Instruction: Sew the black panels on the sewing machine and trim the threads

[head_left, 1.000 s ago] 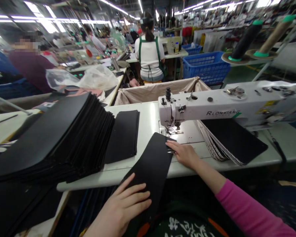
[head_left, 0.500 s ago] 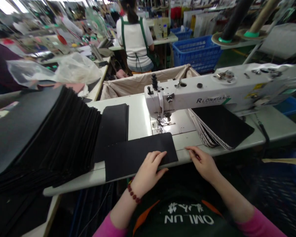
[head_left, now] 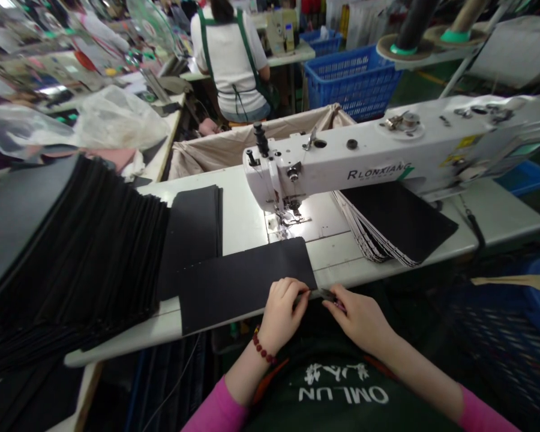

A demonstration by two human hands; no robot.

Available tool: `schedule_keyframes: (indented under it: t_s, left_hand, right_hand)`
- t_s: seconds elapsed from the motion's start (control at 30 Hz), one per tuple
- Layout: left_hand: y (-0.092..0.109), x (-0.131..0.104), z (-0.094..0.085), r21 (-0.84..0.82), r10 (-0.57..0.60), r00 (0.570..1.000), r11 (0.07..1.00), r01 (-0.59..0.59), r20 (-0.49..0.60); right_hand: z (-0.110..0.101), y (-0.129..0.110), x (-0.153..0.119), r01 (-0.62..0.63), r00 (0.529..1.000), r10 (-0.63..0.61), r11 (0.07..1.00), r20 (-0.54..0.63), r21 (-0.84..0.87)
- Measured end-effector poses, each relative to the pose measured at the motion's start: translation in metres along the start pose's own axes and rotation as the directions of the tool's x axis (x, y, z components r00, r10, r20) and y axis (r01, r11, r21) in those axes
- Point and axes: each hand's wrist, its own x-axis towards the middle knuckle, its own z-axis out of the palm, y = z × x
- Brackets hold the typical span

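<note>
A flat black panel [head_left: 247, 279] lies at the table's front edge, before the sewing machine [head_left: 315, 162]. My left hand [head_left: 284, 309] is closed in a pinch at the panel's near right corner; whether a thread is also between the fingertips is too small to see. Just to the right, my right hand [head_left: 360, 315] grips small thread snips [head_left: 338, 303], their metal tips pointing left at that corner. Partly under the panel's far left side lies a thin stack of black panels [head_left: 195, 219]. Under the machine arm rests a fanned pile of black pieces with pale edges [head_left: 400, 222].
A tall stack of black sheets [head_left: 81, 252] stands at the left. Behind the table hangs a beige cloth bin [head_left: 207, 157]. Further back are a blue basket [head_left: 353, 81] and a seated person [head_left: 231, 66]. Thread cones [head_left: 416, 27] stand at upper right.
My left hand has slid right from the panel's top to its near right corner. My right hand has come down and left, bringing the snips' tips into view beside that corner.
</note>
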Motion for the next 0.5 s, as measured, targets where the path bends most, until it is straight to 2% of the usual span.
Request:
schedule_keyframes:
  t_s: [0.33,0.4,0.5]
  left_hand:
    - [0.001,0.0,0.002,-0.01,0.016,1.0,1.0,-0.016,0.017]
    - [0.0,-0.003,-0.004,-0.028,0.041,0.999,0.999,-0.04,0.027]
    - [-0.009,-0.016,-0.025,-0.028,0.117,0.992,0.993,-0.116,0.045]
  right_hand:
    - [0.011,-0.016,0.014,0.032,0.999,-0.034,0.979,-0.009,-0.203]
    - [0.009,-0.013,0.015,0.036,0.999,-0.038,0.976,-0.008,-0.216]
    - [0.003,-0.007,0.017,0.022,0.998,-0.033,0.984,-0.057,-0.176]
